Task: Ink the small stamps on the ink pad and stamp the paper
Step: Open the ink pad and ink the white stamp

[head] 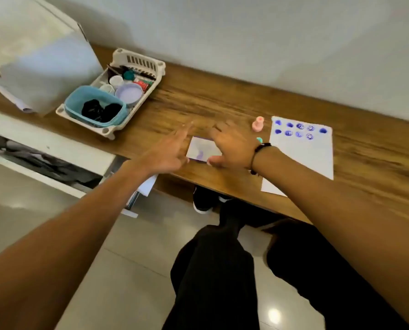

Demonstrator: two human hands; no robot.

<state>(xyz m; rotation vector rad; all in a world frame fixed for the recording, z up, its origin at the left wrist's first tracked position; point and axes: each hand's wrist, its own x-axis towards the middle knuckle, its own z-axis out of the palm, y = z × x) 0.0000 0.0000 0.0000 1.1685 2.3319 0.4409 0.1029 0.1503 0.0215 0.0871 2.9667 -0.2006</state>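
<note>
The rectangular ink pad point(200, 148), whitish with purple smears, lies near the wooden desk's front edge. My right hand point(232, 144) rests over its right side, fingers spread, thumb at its near edge. My left hand point(167, 151) reaches in from the left, fingers apart, fingertips at the pad's left edge, blurred by motion. A pink stamp point(257, 124) stands upright just right of my right hand. A small teal stamp point(259, 140) peeks out behind my right wrist. The white paper point(303, 158) lies to the right and bears two rows of several blue prints.
A white basket point(137, 60) at the desk's back left holds a blue tub, lids and small items. A white box point(39, 55) stands left of it. A white cabinet point(44, 141) sits below left. My dark-trousered legs are under the desk point(222, 101).
</note>
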